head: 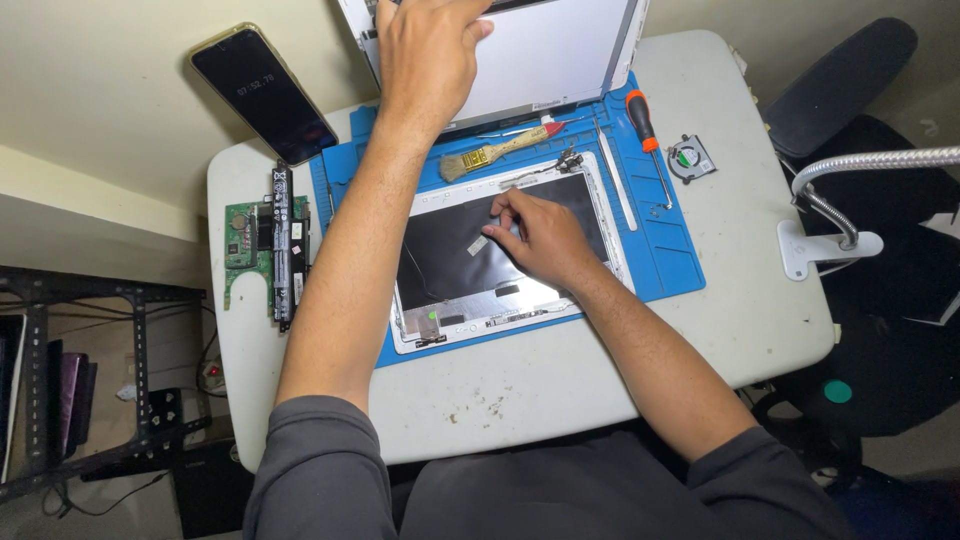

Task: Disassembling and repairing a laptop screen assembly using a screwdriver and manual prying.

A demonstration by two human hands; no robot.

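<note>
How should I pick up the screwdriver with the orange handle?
Grip the screwdriver by its thick orange-and-black handle, at the end far from the person, coming from above. It lies flat on the blue mat, thin shaft pointing back toward them; the handle probably gives the surest hold.

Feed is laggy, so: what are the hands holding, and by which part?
Left hand grips the white flat display panel by its upper left edge. Right hand pinches something small on the white-framed black laptop lid.

Left hand [430, 55] stretched forward, gripping, right hand [540, 238] pinching (fingers curled), both forearms bare.
</note>
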